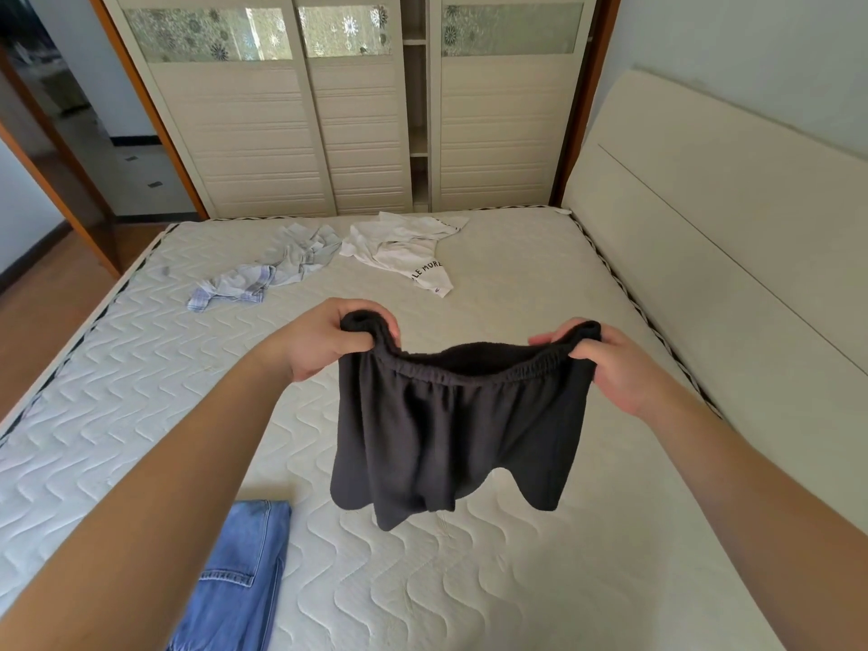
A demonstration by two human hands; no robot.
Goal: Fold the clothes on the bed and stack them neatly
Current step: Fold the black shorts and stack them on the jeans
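Nearest, folded blue jeans (235, 575) lie flat on the bed (469, 580) at its lower left edge. Above the mattress, black shorts (451, 425) hang in the air, held by the elastic waistband. The left hand (324, 340) bunches one end of the band in curled fingers; the right hand (610, 364) pinches the other end the same way. Farther off, a crumpled plaid shirt (272, 265) and a white T-shirt (404, 249) lie side by side. Behind the bed, the wardrobe (366, 124) stands partly open, its shelves visible.

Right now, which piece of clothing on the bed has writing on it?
The white T-shirt, crumpled at the far side of the mattress; black letters show on it. The striped shirt and jeans show none.
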